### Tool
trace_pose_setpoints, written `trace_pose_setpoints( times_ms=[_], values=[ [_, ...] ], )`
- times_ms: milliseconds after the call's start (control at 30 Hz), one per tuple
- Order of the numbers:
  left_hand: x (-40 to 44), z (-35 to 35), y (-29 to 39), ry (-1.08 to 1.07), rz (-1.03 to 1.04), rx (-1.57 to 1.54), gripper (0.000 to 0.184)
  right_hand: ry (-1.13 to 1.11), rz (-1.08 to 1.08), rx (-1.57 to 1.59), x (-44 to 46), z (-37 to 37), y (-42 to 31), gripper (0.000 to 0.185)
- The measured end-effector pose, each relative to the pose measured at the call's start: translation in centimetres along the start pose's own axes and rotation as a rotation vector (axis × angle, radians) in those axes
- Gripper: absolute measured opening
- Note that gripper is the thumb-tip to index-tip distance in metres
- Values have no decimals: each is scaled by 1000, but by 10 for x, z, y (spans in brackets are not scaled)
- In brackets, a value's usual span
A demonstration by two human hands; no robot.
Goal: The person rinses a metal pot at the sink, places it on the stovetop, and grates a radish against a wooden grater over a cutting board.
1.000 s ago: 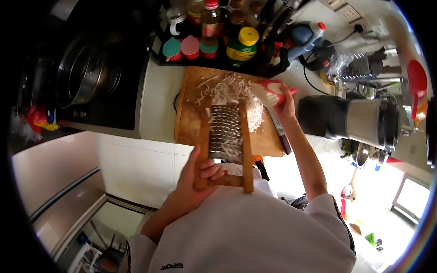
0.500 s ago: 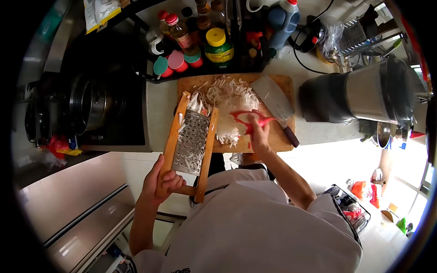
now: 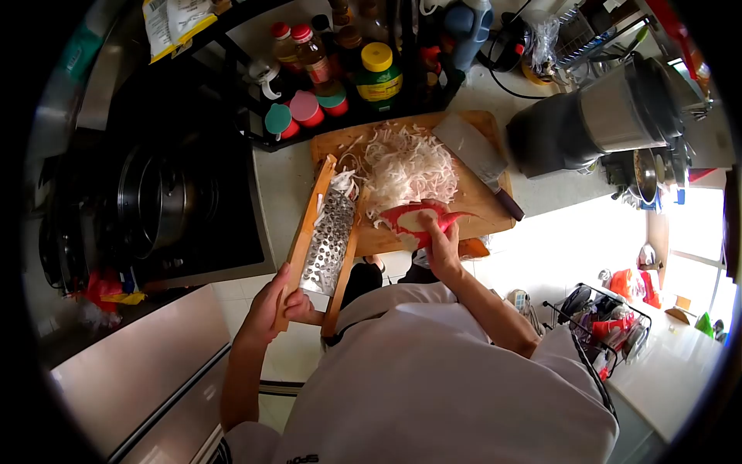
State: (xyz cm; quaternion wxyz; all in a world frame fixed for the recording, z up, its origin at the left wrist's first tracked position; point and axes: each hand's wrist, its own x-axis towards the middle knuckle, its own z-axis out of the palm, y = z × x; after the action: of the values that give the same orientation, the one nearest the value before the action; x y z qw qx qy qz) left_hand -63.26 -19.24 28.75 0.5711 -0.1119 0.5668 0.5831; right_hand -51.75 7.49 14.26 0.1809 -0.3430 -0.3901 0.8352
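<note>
My left hand [image 3: 270,309] is closed around the lower end of a wooden-framed metal grater [image 3: 328,241], which leans with its upper end over the cutting board [image 3: 483,213]. White shreds cling near the top of its metal face. To the right of the grater, my right hand [image 3: 442,251] grips a red-skinned radish piece [image 3: 406,220] with a pale cut face and a thin pointed tail. The piece is apart from the grater, above the board's front edge. A loose pile of white shreds [image 3: 413,166] lies on the board. Beside it rests a cleaver [image 3: 470,149] with a dark handle.
The cooktop [image 3: 216,247] with a pot [image 3: 158,201] is on the left. Behind the board stand several bottles and jars, including a yellow-lidded green jar [image 3: 379,81]. A blender [image 3: 587,116] lies along the right counter. A black wire basket [image 3: 595,329] is lower right.
My right hand has drawn the radish piece back towards me, off the shred pile. The grater has tilted, and its metal face shows fewer shreds. The whole view has shifted slightly.
</note>
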Motion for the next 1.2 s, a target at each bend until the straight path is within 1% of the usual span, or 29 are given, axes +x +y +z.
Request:
trace_pose_setpoints(
  times_ms=[33, 133, 200, 233, 300, 333, 367, 433, 533, 600, 667, 700, 733, 767, 833, 900, 967, 1000, 1033, 1100, 1133, 1200],
  values=[
    [-1, -8, 1, -15, -6, 11, 58, 45, 12, -4, -2, 4, 10, 36],
    [0, -29, 2, -70, -25, 26, 58, 236, -71, 4, 27, 13, 37, 35],
    [1, -38, -1, -113, -49, 9, 59, 347, -16, 157, 56, 17, 37, 36],
    [1, -37, -3, -106, -57, 12, 59, 350, -9, 248, 64, 19, 32, 36],
    [3, -33, -4, -92, -56, 25, 59, 294, -39, 190, 60, 16, 17, 36],
    [4, -35, -6, -129, -29, 39, 58, 262, -54, 160, 60, 11, 7, 37],
    [4, -33, -9, -133, -3, 8, 58, 272, -48, 136, 65, -3, 5, 36],
    [5, -21, -17, -133, 48, -54, 58, 184, -171, 77, 65, 1, -12, 34],
    [13, 4, -28, -112, 92, -195, 58, 203, -134, -137, 105, -24, 0, 31],
    [21, 22, -39, -91, 116, -314, 59, 136, -49, 22, 109, -33, -13, 29],
    [35, 46, -41, -110, 139, -422, 59, 44, 42, 162, 108, -33, -40, 26],
    [41, 56, -43, -121, 145, -477, 60, -12, 74, 226, 111, -38, -46, 26],
    [55, 62, -47, -189, 162, -509, 60, -67, 106, 289, 116, -45, -51, 26],
    [67, 72, -46, -184, 166, -549, 60, -122, 138, 349, 120, -50, -58, 26],
    [87, 96, -44, -170, 164, -636, 59, -142, 152, 315, 117, -49, -75, 26],
    [117, 104, -56, -298, 219, -832, 57, -184, 155, 296, 107, -38, -98, 26],
    [147, 113, -69, -407, 273, -1057, 56, -180, 212, 303, 102, -24, -111, 28],
    [154, 120, -71, -366, 231, -1186, 54, -182, 242, 289, 99, -17, -117, 28],
    [160, 125, -75, -339, 258, -1163, 54, -179, 272, 276, 97, -13, -118, 29],
    [167, 132, -84, -285, 301, -1123, 53, -259, 173, 92, 96, -10, -114, 31],
    [168, 133, -87, -299, 306, -1154, 52, -298, 126, -3, 94, -7, -112, 32],
    [170, 134, -86, -282, 298, -1197, 53, -448, -2, -367, 82, 5, -116, 33]
  ],
)
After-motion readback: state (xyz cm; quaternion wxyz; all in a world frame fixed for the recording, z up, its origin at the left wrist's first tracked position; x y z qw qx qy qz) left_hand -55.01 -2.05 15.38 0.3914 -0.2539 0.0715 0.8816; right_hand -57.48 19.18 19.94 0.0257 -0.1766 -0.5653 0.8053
